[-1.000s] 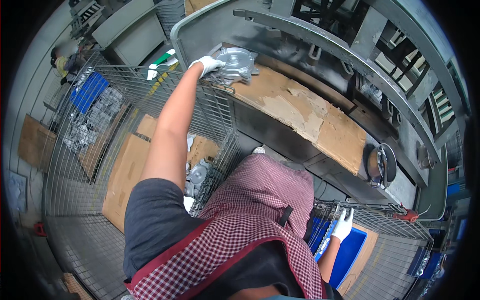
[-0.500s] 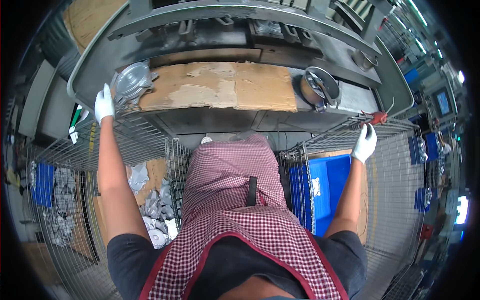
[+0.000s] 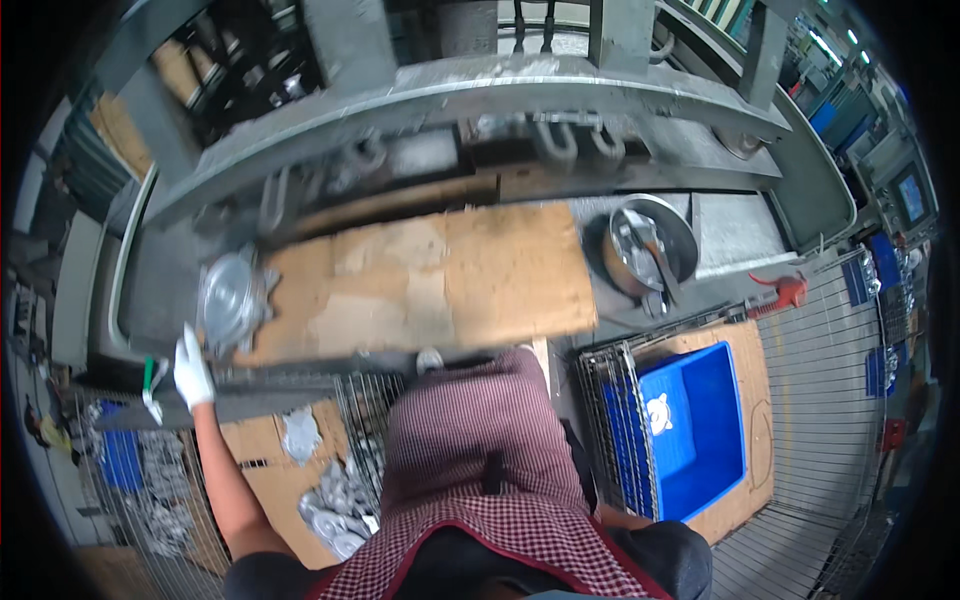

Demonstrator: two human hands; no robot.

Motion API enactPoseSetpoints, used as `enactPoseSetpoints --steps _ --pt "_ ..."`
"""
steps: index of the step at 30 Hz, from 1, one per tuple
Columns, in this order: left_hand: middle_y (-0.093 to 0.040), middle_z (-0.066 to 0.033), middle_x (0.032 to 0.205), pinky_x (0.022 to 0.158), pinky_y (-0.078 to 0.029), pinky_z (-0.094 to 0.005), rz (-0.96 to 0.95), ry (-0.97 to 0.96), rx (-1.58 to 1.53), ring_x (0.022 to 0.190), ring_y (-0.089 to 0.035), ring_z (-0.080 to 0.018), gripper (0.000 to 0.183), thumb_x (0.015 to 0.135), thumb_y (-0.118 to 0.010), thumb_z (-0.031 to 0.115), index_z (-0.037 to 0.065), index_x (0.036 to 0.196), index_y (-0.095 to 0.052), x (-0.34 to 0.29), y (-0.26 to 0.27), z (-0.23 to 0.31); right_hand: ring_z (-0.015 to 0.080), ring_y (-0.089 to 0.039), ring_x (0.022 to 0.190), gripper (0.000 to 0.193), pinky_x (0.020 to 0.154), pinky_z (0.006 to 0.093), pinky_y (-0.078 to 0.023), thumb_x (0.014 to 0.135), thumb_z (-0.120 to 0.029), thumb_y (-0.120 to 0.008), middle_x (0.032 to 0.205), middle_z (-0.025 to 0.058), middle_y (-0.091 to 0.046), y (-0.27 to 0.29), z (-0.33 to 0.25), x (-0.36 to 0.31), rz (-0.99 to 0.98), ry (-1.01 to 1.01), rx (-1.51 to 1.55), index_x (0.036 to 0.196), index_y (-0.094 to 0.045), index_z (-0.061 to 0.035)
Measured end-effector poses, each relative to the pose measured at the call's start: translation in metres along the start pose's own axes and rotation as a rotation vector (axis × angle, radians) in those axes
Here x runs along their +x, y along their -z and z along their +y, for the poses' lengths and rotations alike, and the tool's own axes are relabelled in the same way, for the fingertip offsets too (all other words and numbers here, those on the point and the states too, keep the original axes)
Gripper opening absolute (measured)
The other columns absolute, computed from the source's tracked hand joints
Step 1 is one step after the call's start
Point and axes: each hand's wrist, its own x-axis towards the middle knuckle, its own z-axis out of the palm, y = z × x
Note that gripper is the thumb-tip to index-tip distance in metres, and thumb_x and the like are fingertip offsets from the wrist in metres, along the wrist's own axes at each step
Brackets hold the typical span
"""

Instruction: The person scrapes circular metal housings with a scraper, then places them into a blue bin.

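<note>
My left hand (image 3: 193, 372), in a white glove, is raised at the left with fingers stretched upward and nothing seen in it. It is just beside the near-left side of a round grey metal casting (image 3: 228, 300) with a lobed rim; whether they touch I cannot tell. That casting lies at the left end of a flat cardboard sheet (image 3: 450, 270) on the machine's bench. My right hand is out of sight; only part of the right arm (image 3: 625, 518) shows low beside the apron.
At the bench's right stands a metal pot (image 3: 622, 262) with a wooden-handled tool. A red-handled tool (image 3: 785, 292) rests by the right wire cage, which holds a blue bin (image 3: 715, 430). Grey castings (image 3: 335, 510) lie in the left cage. A metal beam (image 3: 480, 85) spans the bench.
My right hand has dropped out of view from beside the red-handled tool. The view has shifted, so the bench sits lower in the picture. My left hand stays near the casting.
</note>
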Motion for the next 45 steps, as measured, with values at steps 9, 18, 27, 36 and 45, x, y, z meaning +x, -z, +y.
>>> enactPoseSetpoints --steps 9,18,27,36,45 --pt "-0.041 -0.0005 0.061 0.053 -0.034 -0.0280 0.115 0.148 -0.091 0.058 -0.035 -0.0110 0.049 0.096 -0.046 0.042 -0.002 0.077 -0.053 -0.007 -0.005 0.020 0.0273 -0.057 0.094 0.042 0.085 0.0372 -0.043 0.086 -0.037 -0.051 0.106 0.0152 -0.059 0.036 -0.121 0.012 0.075 -0.068 0.352 0.106 -0.051 -0.0001" --pt "-0.062 -0.0118 0.082 0.073 -0.044 -0.0317 0.094 0.287 -0.062 0.072 -0.049 -0.0178 0.055 0.095 -0.046 0.044 -0.008 0.103 -0.059 -0.001 -0.005 0.007 0.0269 -0.054 0.106 0.058 0.094 0.0341 -0.039 0.088 -0.040 -0.054 0.118 0.0175 -0.055 0.031 -0.125 0.003 0.207 -0.042 0.645 0.123 -0.043 0.0049" --pt "-0.056 -0.0218 0.122 0.093 -0.040 -0.0359 0.146 -0.035 0.067 0.107 -0.056 -0.0349 0.061 0.095 -0.038 0.050 -0.002 0.125 -0.052 0.002 -0.004 0.002 0.0294 -0.044 0.123 0.063 0.105 0.0348 -0.030 0.092 -0.039 -0.050 0.135 0.0213 -0.045 0.206 -0.136 -0.115 1.306 0.333 0.795 0.134 -0.038 0.0054" --pt "-0.061 -0.0205 0.110 0.087 -0.043 -0.0432 0.071 -0.082 0.041 0.100 -0.056 -0.0413 0.063 0.092 -0.034 0.058 0.005 0.112 -0.061 -0.001 -0.006 0.004 0.0356 -0.060 0.101 0.083 0.086 0.0430 -0.045 0.066 -0.071 -0.058 0.105 0.0214 -0.065 0.384 -0.210 -0.201 1.603 0.031 0.573 0.108 -0.064 -0.0002" --pt "-0.063 -0.0242 0.096 0.080 -0.044 -0.0498 0.110 0.062 0.118 0.090 -0.058 -0.0440 0.059 0.092 -0.032 0.055 0.005 0.099 -0.064 -0.019 0.010 0.041 0.0189 -0.060 0.099 0.046 0.087 0.0307 -0.045 0.088 -0.020 -0.061 0.112 0.0112 -0.063 0.232 -0.303 -0.295 1.113 1.278 0.250 0.130 -0.049 -0.0052"
